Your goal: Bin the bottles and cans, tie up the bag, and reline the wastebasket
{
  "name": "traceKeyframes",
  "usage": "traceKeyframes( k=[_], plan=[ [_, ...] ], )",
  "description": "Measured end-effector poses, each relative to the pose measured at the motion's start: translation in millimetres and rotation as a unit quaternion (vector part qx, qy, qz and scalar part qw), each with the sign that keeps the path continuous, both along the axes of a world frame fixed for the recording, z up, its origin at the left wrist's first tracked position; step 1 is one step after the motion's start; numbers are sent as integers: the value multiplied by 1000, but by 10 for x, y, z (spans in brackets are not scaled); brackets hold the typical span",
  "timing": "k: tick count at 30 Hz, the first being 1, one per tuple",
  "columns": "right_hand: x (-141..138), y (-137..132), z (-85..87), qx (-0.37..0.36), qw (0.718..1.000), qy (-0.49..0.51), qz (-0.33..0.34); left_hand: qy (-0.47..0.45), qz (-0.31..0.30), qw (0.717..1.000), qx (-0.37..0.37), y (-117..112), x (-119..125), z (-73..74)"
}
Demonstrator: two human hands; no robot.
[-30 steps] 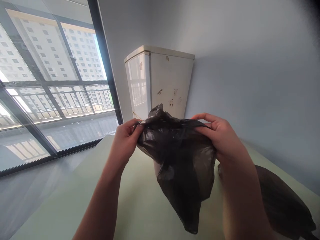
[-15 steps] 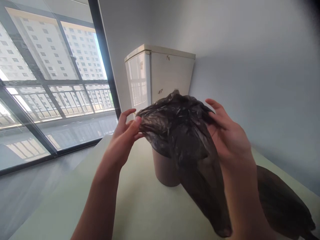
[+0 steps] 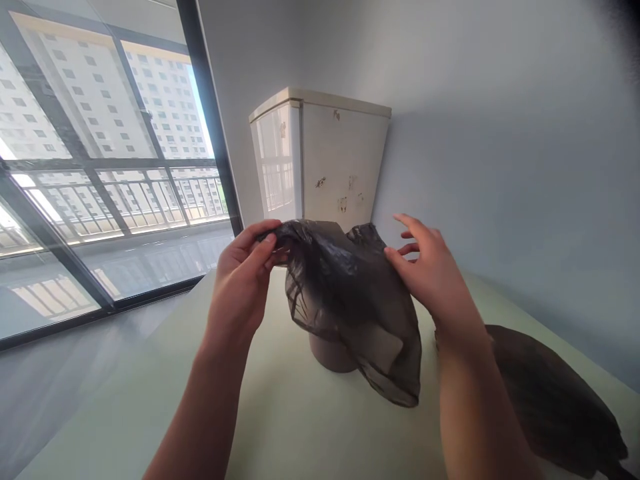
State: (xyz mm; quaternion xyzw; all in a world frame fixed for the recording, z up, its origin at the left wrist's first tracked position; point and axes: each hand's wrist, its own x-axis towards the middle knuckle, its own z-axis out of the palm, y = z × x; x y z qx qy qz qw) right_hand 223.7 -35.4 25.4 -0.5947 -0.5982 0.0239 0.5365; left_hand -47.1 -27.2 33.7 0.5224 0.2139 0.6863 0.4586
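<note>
"One thin, translucent black plastic bag (image 3: 355,280) is raised up here. Can you read any print?"

"Its folds are too blurred to tell. The white, boxy cabinet (image 3: 340,147) behind has small brown marks (image 3: 321,182), too small to read."

"Where is the bag relative to the grip?"

"Its upper left edge is pinched between the thumb and fingers of the left hand (image 3: 243,267). From there it spreads rightward and droops across the grey-brown, round-sided bin (image 3: 333,353), covering its upper part."

"And the right grip?"

"The right hand (image 3: 425,267) has its fingers spread, thumb just beside the bag's right edge; I can't tell whether they touch."

"What's underneath?"

"A smooth, pale green desk (image 3: 280,413). A second dark plastic bag (image 3: 550,393) lies on it, right of the bin."
</note>
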Motion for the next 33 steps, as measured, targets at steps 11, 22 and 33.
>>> traceKeyframes(
  k=[11,22,33],
  plan=[
    [-429,-592,183,-30,977,-103,183,19,12,998,56,-96,58,16],
    [-389,-274,133,-59,875,369,308,145,-69,981,107,-98,100,-32],
    [-491,-319,163,-101,889,304,328,142,-22,987,71,-310,332,-21]
  ],
)
